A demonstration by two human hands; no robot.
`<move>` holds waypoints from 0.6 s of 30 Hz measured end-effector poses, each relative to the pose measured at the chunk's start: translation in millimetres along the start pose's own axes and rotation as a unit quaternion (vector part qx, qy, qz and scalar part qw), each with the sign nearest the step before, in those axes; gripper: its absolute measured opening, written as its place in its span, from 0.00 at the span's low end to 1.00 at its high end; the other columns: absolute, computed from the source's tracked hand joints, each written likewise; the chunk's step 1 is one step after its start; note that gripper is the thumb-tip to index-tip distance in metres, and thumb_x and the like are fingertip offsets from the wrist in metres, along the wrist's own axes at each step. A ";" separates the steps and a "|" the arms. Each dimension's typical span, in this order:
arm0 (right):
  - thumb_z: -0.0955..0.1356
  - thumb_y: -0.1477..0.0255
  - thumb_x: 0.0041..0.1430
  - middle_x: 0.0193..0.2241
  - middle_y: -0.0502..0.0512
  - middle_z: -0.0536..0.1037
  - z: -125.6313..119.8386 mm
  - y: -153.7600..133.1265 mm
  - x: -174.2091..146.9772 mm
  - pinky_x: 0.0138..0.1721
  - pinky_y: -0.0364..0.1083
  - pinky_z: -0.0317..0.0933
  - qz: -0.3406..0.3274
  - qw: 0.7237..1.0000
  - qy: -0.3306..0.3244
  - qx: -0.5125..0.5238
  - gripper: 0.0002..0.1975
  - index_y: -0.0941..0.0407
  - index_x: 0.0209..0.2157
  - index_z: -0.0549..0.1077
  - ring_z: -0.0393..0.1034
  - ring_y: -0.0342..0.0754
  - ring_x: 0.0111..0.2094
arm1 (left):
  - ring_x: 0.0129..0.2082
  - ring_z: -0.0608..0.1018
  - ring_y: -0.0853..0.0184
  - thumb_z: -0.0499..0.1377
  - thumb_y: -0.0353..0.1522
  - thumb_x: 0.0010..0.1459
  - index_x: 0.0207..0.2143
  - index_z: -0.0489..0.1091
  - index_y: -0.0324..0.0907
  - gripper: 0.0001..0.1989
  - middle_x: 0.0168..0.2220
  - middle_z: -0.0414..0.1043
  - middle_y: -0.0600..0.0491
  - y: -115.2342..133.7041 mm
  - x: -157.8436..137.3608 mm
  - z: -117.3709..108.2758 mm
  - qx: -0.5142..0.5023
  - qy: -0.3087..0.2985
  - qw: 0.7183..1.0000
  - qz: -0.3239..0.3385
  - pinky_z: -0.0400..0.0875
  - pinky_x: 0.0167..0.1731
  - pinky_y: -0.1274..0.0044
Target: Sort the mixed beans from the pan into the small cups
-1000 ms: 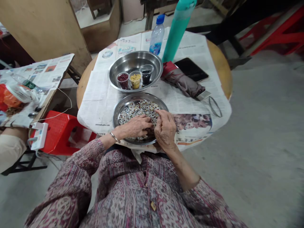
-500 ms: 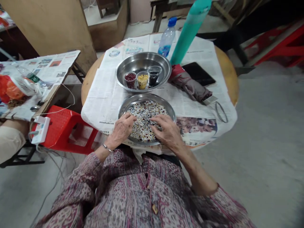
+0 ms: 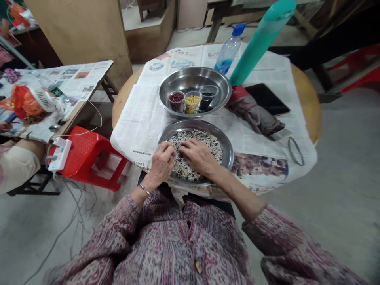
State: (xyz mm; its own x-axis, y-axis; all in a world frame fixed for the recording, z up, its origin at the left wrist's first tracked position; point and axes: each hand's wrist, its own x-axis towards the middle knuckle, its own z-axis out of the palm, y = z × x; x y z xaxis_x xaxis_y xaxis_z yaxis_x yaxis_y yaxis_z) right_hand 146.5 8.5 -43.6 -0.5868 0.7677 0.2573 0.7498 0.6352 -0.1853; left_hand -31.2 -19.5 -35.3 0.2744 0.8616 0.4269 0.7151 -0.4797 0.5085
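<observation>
A shallow round steel tray (image 3: 228, 156) lies in front of me, spread with mixed white, dark, red and yellow grains and beans (image 3: 212, 148). Over the tray's left part, my left hand (image 3: 163, 161) is closed, thumb and fingers pinched together; whatever they hold is too small to make out. Close beside it, my right hand (image 3: 199, 156) rests on the grains with its fingers curled and drawn together, their tips partly hidden. Behind the tray stands a deeper steel basin (image 3: 192, 72). It holds clear cups of red beans (image 3: 176, 102), yellow beans (image 3: 192, 103) and black beans (image 3: 206, 103).
Newspaper covers the round table (image 3: 136, 118). Behind and right of the basin are a blue-capped bottle (image 3: 228, 53), a tall teal cylinder (image 3: 261, 41), a folded umbrella (image 3: 257, 114) and a black flat case (image 3: 267, 98). At left, a red stool (image 3: 89, 152) bears a power strip (image 3: 62, 154); a person sits beyond.
My right hand has moved left across the grains towards my left hand, and its fingers have drawn together. My left hand has closed into a pinch. The view has shifted slightly left.
</observation>
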 end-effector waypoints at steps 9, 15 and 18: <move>0.66 0.60 0.65 0.38 0.59 0.76 -16.5 26.5 -50.9 0.42 0.53 0.65 0.090 0.995 0.042 0.011 0.13 0.54 0.42 0.75 0.68 0.56 0.42 | 0.45 0.72 0.62 0.54 0.25 0.66 0.38 0.73 0.42 0.09 0.44 0.73 0.50 3.6 3.2 0.5 0.072 -0.045 0.996 0.016 0.70 0.48 0.68; 0.67 0.72 0.62 0.39 0.55 0.76 1.2 -12.3 -46.5 0.41 0.49 0.67 0.080 0.988 0.005 0.135 0.11 0.53 0.46 0.75 0.72 0.50 0.39 | 0.40 0.74 0.64 0.52 0.32 0.70 0.40 0.72 0.42 0.09 0.36 0.73 0.51 3.1 1.9 1.7 0.044 -0.021 0.999 0.015 0.71 0.46 0.69; 0.64 0.79 0.60 0.36 0.55 0.78 9.5 -15.9 -24.3 0.42 0.48 0.67 0.088 0.981 0.014 0.170 0.12 0.53 0.41 0.77 0.73 0.49 0.37 | 0.43 0.74 0.63 0.50 0.29 0.71 0.45 0.69 0.42 0.08 0.40 0.73 0.49 1.3 -0.6 1.9 0.001 0.015 1.000 0.019 0.72 0.48 0.69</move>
State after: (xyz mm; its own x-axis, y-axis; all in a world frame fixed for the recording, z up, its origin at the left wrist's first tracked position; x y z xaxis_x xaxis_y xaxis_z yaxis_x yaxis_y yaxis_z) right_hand 145.9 -19.4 -55.9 -0.4447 0.8685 0.2188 0.6905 0.4881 -0.5339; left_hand -29.2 -20.3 -36.4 0.2829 0.8370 0.4683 0.7062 -0.5122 0.4889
